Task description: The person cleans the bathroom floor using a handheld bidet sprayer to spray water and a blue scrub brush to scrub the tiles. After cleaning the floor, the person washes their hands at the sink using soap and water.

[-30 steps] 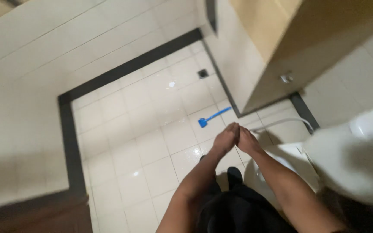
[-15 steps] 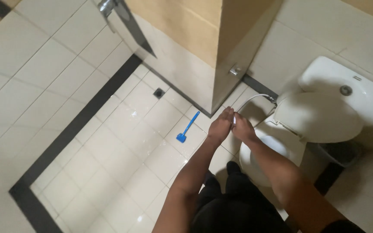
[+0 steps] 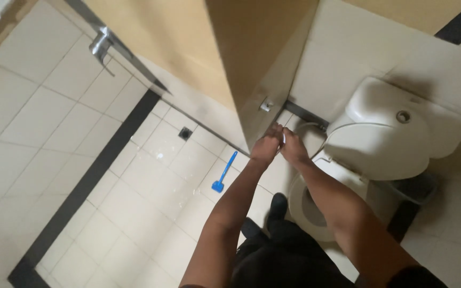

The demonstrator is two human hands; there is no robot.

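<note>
Something small and pale point(image 3: 282, 137), too small to make out, sits between the left hand point(image 3: 266, 148) and the right hand point(image 3: 293, 148), which meet in front of the person above the floor beside the white toilet point(image 3: 380, 144); both sets of fingers seem pinched on it, though I cannot tell for sure. A blue brush point(image 3: 224, 172) lies on the pale floor tiles point(image 3: 134, 197) near the left forearm, with a floor drain point(image 3: 185, 133) farther off by the tan partition point(image 3: 230, 58).

Small white object point(image 3: 283, 137), pinched between both hands point(image 3: 279, 146), held above white toilet rim; identity unclear.
</note>
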